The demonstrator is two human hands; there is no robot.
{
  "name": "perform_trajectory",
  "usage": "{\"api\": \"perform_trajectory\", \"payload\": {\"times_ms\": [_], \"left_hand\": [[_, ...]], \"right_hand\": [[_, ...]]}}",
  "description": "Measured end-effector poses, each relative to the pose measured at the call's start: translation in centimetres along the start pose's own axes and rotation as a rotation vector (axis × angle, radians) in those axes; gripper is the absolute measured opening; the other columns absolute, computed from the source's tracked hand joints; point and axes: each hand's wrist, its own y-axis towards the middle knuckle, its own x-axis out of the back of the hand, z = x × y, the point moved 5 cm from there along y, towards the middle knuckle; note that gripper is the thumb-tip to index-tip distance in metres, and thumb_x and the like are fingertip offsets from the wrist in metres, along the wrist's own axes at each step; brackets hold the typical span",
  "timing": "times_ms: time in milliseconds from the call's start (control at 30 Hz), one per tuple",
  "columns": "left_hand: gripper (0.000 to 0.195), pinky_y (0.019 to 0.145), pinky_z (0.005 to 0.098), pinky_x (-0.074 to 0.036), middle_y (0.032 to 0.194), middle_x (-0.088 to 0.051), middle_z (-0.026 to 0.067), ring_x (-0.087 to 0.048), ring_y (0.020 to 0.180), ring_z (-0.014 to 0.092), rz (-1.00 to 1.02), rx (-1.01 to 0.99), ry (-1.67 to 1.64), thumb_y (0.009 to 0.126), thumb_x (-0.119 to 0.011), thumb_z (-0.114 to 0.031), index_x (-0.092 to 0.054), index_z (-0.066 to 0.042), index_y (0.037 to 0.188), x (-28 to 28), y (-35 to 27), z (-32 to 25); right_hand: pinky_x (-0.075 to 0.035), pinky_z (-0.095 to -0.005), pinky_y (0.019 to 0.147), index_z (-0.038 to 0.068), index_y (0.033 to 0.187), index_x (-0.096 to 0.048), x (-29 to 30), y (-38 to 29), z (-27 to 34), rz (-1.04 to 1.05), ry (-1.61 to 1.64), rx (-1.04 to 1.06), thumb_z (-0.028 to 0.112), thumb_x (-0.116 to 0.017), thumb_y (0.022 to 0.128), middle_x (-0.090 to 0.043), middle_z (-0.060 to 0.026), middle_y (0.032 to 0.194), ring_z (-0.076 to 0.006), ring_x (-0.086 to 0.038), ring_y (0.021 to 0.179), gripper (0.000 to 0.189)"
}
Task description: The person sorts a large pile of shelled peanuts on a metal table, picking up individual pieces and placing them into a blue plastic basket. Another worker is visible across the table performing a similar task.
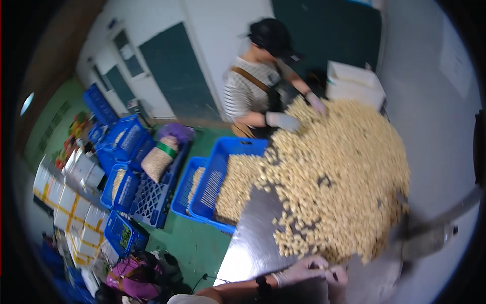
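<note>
A wide heap of peeled garlic cloves (341,163) covers much of the steel table (254,228). My left hand (303,270), in a pale thin glove, is at the heap's near edge with its fingers bent. A small piece, apparently a clove (322,267), shows at its fingertips. Close beside it is my right hand (337,276), also gloved, its fingers curled toward the left fingertips. Whether the right fingers grip anything is too small and blurred to tell. Several loose cloves (292,243) lie on the metal left of the heap.
Across the table a co-worker (258,79) has both gloved hands in the cloves. Blue crates (245,143) of cloves stand against the table's left edge. A white box (355,85) sits behind the heap. Stacked foam boxes (76,212) and a pallet (152,201) occupy the green floor.
</note>
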Motion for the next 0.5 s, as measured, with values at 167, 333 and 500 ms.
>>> {"api": "perform_trajectory", "payload": {"times_ms": [167, 333, 500], "left_hand": [[0.033, 0.075, 0.0257, -0.057, 0.098, -0.072, 0.0061, -0.069, 0.086, 0.013, -0.033, -0.134, -0.223, 0.096, -0.071, -0.019, -0.065, -0.004, 0.124, 0.0, -0.1, 0.9], [0.026, 0.076, 0.0263, -0.055, 0.102, -0.07, 0.0062, -0.067, 0.088, 0.014, -0.133, -0.042, -0.598, 0.104, -0.055, -0.015, -0.064, -0.004, 0.125, 0.9, -0.5, 1.2], [0.032, 0.082, 0.0296, -0.054, 0.102, -0.07, 0.0035, -0.063, 0.088, 0.014, -0.191, 0.035, -0.499, 0.099, -0.057, -0.018, -0.066, -0.007, 0.127, 1.7, -1.5, 1.6]], "right_hand": [[-0.051, -0.031, 0.07, 0.005, 0.087, -0.065, -0.2, -1.0, 0.1, 0.137, 0.028, 0.017, 0.006, -0.072, 0.093, -0.062, -0.0067, 0.079, -0.0196, -0.06, 0.074, 0.009], [-0.052, -0.0328, 0.071, 0.003, 0.088, -0.065, -0.8, -2.4, -1.3, 0.269, -0.041, 0.075, 0.006, -0.072, 0.093, -0.065, -0.008, 0.08, -0.0202, -0.062, 0.075, 0.009], [-0.054, -0.0384, 0.077, 0.002, 0.104, -0.07, 0.2, -4.4, -5.0, 0.547, -0.325, -0.082, 0.022, -0.072, 0.091, -0.072, -0.0141, 0.087, -0.0246, -0.067, 0.079, 0.024]]}}
